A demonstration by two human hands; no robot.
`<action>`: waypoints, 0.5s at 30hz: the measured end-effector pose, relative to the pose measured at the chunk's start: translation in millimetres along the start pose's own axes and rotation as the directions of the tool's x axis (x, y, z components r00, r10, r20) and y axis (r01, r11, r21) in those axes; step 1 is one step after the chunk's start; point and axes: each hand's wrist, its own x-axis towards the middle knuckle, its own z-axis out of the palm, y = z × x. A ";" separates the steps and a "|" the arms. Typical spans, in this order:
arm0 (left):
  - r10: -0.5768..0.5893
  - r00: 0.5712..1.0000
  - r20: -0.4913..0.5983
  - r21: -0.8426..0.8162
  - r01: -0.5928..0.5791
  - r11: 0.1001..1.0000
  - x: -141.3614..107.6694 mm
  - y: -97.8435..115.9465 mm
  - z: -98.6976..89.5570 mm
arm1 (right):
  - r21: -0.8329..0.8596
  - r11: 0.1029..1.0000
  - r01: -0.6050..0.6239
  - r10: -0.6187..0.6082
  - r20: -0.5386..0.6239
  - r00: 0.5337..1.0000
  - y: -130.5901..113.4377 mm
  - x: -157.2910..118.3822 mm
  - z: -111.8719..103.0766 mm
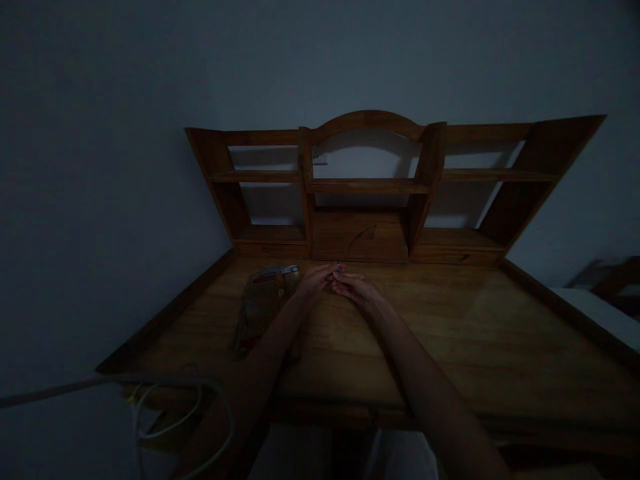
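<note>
Over the wooden desk, my left hand [317,276] and my right hand [353,285] meet with their fingertips close together. Between them is a small striped thing [339,268], dark and light; it is too small and dim for me to tell its kind. Both hands are closed at the fingertips around it. Left of my left hand lies a dark, brownish bag-like item [257,310], partly hidden by my left forearm. A grey, metal-looking tool [275,271] with some red shows at its far edge.
A wooden shelf unit [370,189] stands along the back of the desk [460,333]. Behind it, a wall socket [320,159] shows. A white cable [170,380] loops at the lower left. Raised edging runs along the desk's sides. The room is dim.
</note>
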 end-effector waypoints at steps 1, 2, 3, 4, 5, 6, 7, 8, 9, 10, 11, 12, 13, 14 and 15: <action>0.001 1.000 -0.019 0.004 -0.001 1.000 0.4 0.5 0.7 | -0.006 1.000 0.008 -0.008 0.005 1.000 0.6 0.8 0.3; 0.003 0.999 -0.039 0.005 -0.003 1.000 1.1 0.7 1.0 | -0.012 1.000 0.018 -0.018 0.008 1.000 1.5 1.9 0.7; 0.006 0.998 -0.063 0.004 -0.006 1.000 2.0 0.5 1.1 | -0.017 0.999 0.031 -0.031 0.007 1.000 2.7 3.1 1.1; 0.011 0.996 -0.086 0.001 -0.011 1.000 3.1 0.0 0.9 | -0.023 0.999 0.044 -0.044 0.002 0.999 4.1 4.4 1.7; 0.021 0.994 -0.104 -0.001 -0.021 1.000 4.1 -0.6 0.5 | -0.029 0.998 0.056 -0.056 -0.006 0.998 5.6 5.6 2.4; 0.034 0.992 -0.119 0.002 -0.034 0.999 5.1 -1.3 -0.1 | -0.037 0.997 0.066 -0.067 -0.017 0.998 7.0 6.7 3.2; 0.052 0.990 -0.131 0.008 -0.052 0.999 5.8 -1.9 -0.8 | -0.045 0.996 0.074 -0.076 -0.030 0.997 8.2 7.7 4.0; 0.070 0.987 -0.142 0.018 -0.068 0.998 6.5 -2.4 -1.4 | -0.054 0.995 0.079 -0.081 -0.044 0.996 9.1 8.4 4.8; 0.083 0.984 -0.156 0.027 -0.080 0.996 7.0 -2.7 -1.9 | -0.063 0.995 0.080 -0.084 -0.060 0.995 9.6 9.0 5.4; 0.092 0.981 -0.173 0.034 -0.087 0.996 7.5 -3.0 -2.3 | -0.071 0.994 0.079 -0.084 -0.079 0.993 9.7 9.4 5.7; 0.096 0.976 -0.195 0.035 -0.091 0.995 8.1 -3.2 -2.7 | -0.077 0.994 0.074 -0.082 -0.099 0.992 9.3 9.8 5.7; 0.097 0.971 -0.217 0.034 -0.092 0.995 8.9 -3.5 -3.0 | -0.082 0.994 0.067 -0.077 -0.121 0.990 8.6 10.1 5.2; 0.097 0.966 -0.238 0.036 -0.091 0.995 9.7 -3.9 -3.3 | -0.084 0.995 0.059 -0.070 -0.143 0.987 7.5 10.5 4.2; 0.099 0.961 -0.260 0.042 -0.092 0.995 10.6 -4.3 -3.7 | -0.085 0.995 0.049 -0.062 -0.162 0.985 6.3 10.8 2.9; 0.104 0.954 -0.281 0.053 -0.093 0.994 11.4 -4.9 -4.1 | -0.084 0.996 0.040 -0.054 -0.178 0.983 5.1 11.1 1.2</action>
